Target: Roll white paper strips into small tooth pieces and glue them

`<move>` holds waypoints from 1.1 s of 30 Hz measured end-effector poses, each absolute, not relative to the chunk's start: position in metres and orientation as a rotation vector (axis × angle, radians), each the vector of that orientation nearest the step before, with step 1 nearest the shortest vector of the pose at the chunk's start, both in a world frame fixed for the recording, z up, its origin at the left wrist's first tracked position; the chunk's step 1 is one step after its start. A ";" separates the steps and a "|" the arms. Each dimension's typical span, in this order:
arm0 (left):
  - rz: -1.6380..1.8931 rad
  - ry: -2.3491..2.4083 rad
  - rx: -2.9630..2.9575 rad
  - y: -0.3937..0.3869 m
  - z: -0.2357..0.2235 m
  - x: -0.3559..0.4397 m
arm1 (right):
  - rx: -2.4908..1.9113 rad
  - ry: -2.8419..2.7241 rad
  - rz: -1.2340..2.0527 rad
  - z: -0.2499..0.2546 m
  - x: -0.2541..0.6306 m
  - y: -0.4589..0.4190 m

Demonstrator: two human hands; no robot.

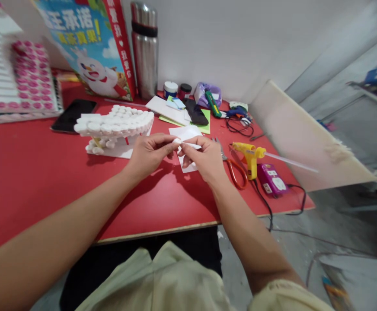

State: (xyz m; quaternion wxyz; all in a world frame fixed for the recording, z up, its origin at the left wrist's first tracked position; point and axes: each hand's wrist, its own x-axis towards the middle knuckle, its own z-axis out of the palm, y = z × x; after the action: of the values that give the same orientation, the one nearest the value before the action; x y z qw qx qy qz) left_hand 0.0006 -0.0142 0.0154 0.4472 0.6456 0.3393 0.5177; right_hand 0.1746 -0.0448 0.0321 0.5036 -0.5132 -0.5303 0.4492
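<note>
My left hand (150, 154) pinches a small white rounded piece (177, 141) between thumb and fingertips. Just beside it, my right hand (206, 159) is closed on a thin white strip (192, 145), whose tip meets or nearly meets the rounded piece. Sheets of white paper (188, 167) lie on the red table below both hands. To the left stands a small model (115, 121) covered in white rounded pieces, on a white base. Orange-handled pliers (238, 175) rest close to my right wrist.
A yellow glue gun (249, 156) and a purple power socket (273, 179) with cables sit at the right. Behind stand a steel flask (145, 56), a colourful bag (94, 52) and small jars (170, 89). A phone (73, 115) and a pink-and-white model (33, 82) are left.
</note>
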 end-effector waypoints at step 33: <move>1.119 0.811 1.503 -0.014 0.020 -0.002 | -1.226 -1.355 1.192 0.039 0.182 -0.045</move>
State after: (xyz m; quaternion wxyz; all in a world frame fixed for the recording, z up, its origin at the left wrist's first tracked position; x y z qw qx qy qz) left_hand -0.0023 -0.0140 0.0200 0.5223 0.6277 0.3388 0.4673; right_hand 0.1821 -0.0453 0.0392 0.4616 -0.4983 -0.5511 0.4846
